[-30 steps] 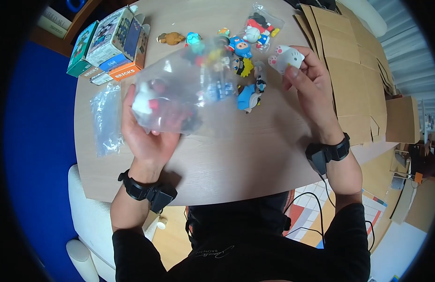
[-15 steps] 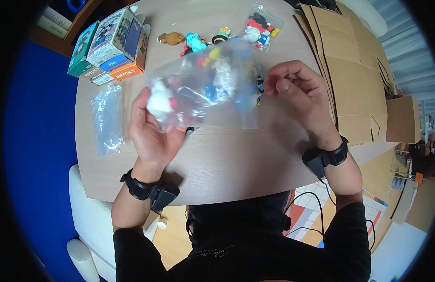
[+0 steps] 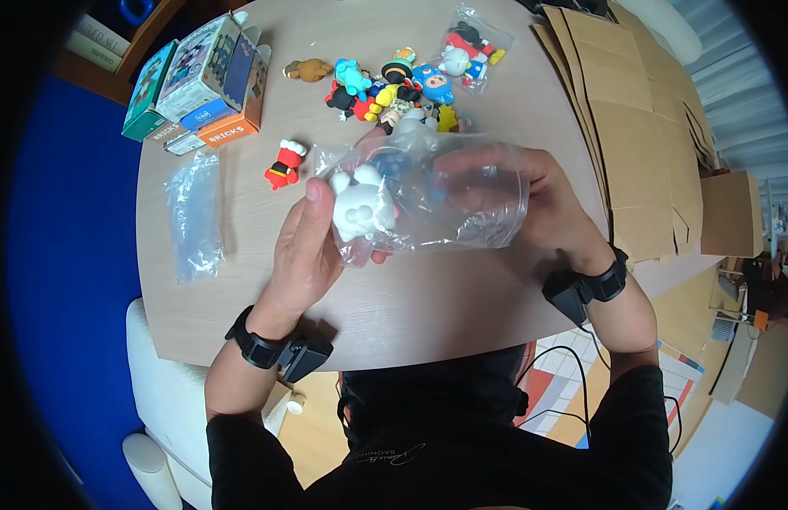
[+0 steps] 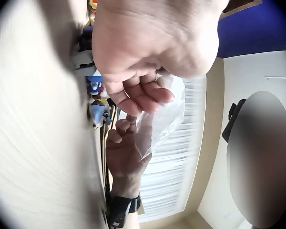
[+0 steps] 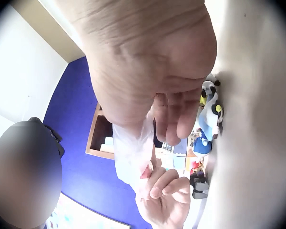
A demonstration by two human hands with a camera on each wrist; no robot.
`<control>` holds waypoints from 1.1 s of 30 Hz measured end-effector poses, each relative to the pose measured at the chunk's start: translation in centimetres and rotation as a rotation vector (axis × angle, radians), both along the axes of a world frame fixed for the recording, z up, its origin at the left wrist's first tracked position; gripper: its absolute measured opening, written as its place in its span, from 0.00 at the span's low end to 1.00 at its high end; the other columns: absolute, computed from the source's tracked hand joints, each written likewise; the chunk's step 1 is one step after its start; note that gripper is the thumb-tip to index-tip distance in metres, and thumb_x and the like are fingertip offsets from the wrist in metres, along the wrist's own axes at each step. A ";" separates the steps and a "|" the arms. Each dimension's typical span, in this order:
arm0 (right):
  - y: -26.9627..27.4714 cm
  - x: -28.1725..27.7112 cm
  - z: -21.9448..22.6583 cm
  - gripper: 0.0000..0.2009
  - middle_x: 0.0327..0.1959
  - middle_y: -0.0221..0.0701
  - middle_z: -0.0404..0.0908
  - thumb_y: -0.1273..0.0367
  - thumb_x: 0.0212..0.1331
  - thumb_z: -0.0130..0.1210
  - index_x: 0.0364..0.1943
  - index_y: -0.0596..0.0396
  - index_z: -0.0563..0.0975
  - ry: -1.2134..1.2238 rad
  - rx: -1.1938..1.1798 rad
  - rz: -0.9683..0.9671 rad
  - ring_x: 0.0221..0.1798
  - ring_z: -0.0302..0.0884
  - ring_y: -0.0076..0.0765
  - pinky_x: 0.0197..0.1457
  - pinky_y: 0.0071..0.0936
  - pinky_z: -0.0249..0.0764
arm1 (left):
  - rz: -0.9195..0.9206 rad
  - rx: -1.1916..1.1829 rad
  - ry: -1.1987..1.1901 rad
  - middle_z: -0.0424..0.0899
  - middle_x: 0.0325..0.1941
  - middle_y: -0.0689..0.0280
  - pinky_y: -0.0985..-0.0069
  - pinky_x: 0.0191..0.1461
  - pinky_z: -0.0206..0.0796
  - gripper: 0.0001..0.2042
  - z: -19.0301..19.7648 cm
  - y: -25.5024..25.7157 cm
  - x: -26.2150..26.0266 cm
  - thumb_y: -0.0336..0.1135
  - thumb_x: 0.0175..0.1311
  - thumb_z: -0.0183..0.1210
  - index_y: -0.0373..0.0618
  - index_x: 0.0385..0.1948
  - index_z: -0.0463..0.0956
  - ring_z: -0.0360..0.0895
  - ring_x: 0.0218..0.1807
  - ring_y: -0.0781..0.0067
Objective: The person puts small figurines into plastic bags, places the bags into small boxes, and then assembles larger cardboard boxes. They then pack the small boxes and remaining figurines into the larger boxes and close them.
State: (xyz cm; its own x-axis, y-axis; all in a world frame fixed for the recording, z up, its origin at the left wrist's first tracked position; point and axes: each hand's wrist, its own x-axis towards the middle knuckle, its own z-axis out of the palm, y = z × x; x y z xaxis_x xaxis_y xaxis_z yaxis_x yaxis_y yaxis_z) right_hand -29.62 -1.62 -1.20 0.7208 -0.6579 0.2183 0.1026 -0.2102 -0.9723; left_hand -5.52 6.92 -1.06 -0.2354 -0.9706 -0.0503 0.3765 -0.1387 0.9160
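Note:
A clear plastic bag (image 3: 475, 217) with a white figure (image 3: 360, 208) inside is held up above the table. My left hand (image 3: 304, 259) grips the bag's left end around the figure, thumb on the near side. At the other end, my right hand (image 3: 555, 208) has its fingers at the plastic, partly seen through it; whether they are inside or behind it I cannot tell. In the right wrist view the bag (image 5: 131, 152) runs from between thumb and fingers of the right hand (image 5: 148, 71). The left wrist view shows the left hand's (image 4: 152, 47) fingers curled at the bag.
Several small figures (image 3: 351, 76) cluster beyond the bag; a red figure (image 3: 285, 166) lies left of it. A bagged figure (image 3: 470, 55) is farther back. Brick boxes (image 3: 198, 76) and an empty-looking bag (image 3: 195, 217) are at left, flattened cardboard (image 3: 632, 127) at right.
My right hand, which held a white cat figure a second ago, has let it go and come to the bag. My left hand and the bag have moved right, uncovering the red figure.

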 end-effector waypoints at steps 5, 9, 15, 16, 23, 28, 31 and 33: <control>0.2 -0.2 0.0 0.21 0.52 0.31 0.82 0.83 0.55 0.58 0.54 0.53 0.78 0.041 0.055 0.027 0.52 0.78 0.26 0.56 0.27 0.75 | 0.073 -0.054 -0.216 0.80 0.35 0.63 0.86 0.22 0.67 0.36 0.8 -0.1 0.0 0.61 0.73 0.35 0.36 0.70 0.54 0.75 0.25 0.81; -0.2 0.3 -0.9 0.22 0.52 0.31 0.82 0.82 0.54 0.60 0.55 0.53 0.78 -0.005 -0.166 -0.035 0.47 0.79 0.25 0.52 0.25 0.75 | 0.137 -0.103 -0.364 0.82 0.34 0.61 0.88 0.19 0.64 0.37 1.1 0.1 0.5 0.62 0.73 0.37 0.35 0.69 0.56 0.73 0.19 0.83; 0.5 0.4 -1.3 0.25 0.47 0.31 0.81 0.78 0.55 0.63 0.60 0.52 0.74 -0.001 0.044 0.027 0.42 0.80 0.23 0.47 0.23 0.77 | 0.130 -0.097 -0.247 0.82 0.34 0.62 0.89 0.21 0.62 0.35 1.9 0.7 0.1 0.59 0.74 0.37 0.34 0.69 0.56 0.71 0.19 0.86; 0.5 0.5 -1.5 0.26 0.47 0.30 0.80 0.77 0.55 0.64 0.60 0.52 0.74 -0.026 0.024 0.061 0.42 0.79 0.22 0.47 0.22 0.77 | 0.129 -0.080 -0.202 0.82 0.33 0.64 0.89 0.23 0.61 0.34 2.1 0.8 -0.1 0.57 0.75 0.36 0.33 0.68 0.57 0.70 0.19 0.87; 0.4 0.7 -1.5 0.31 0.53 0.28 0.79 0.75 0.49 0.70 0.61 0.50 0.73 -0.044 -0.051 0.162 0.39 0.77 0.19 0.43 0.20 0.75 | -0.046 -0.129 0.013 0.83 0.38 0.61 0.88 0.32 0.67 0.35 0.6 1.1 0.2 0.57 0.75 0.34 0.32 0.70 0.50 0.73 0.21 0.85; 0.6 0.8 -1.5 0.33 0.57 0.27 0.78 0.76 0.45 0.71 0.60 0.50 0.74 -0.049 -0.099 0.169 0.38 0.75 0.18 0.42 0.19 0.73 | -0.059 -0.098 0.118 0.83 0.37 0.60 0.86 0.32 0.67 0.35 0.4 1.3 0.4 0.56 0.76 0.32 0.34 0.72 0.46 0.73 0.20 0.85; 0.6 0.8 -1.7 0.32 0.56 0.27 0.78 0.76 0.45 0.71 0.60 0.50 0.74 -0.071 -0.150 0.168 0.38 0.75 0.19 0.42 0.19 0.73 | 0.074 0.002 0.087 0.82 0.29 0.63 0.85 0.28 0.66 0.34 1.9 1.2 -0.5 0.56 0.76 0.31 0.36 0.72 0.46 0.71 0.17 0.86; 0.5 0.9 -1.5 0.31 0.55 0.27 0.79 0.75 0.48 0.69 0.61 0.49 0.74 -0.066 -0.255 0.151 0.38 0.74 0.19 0.42 0.19 0.72 | 0.085 0.006 0.099 0.82 0.28 0.63 0.85 0.25 0.64 0.34 1.9 1.1 -0.5 0.57 0.76 0.31 0.36 0.72 0.46 0.70 0.16 0.86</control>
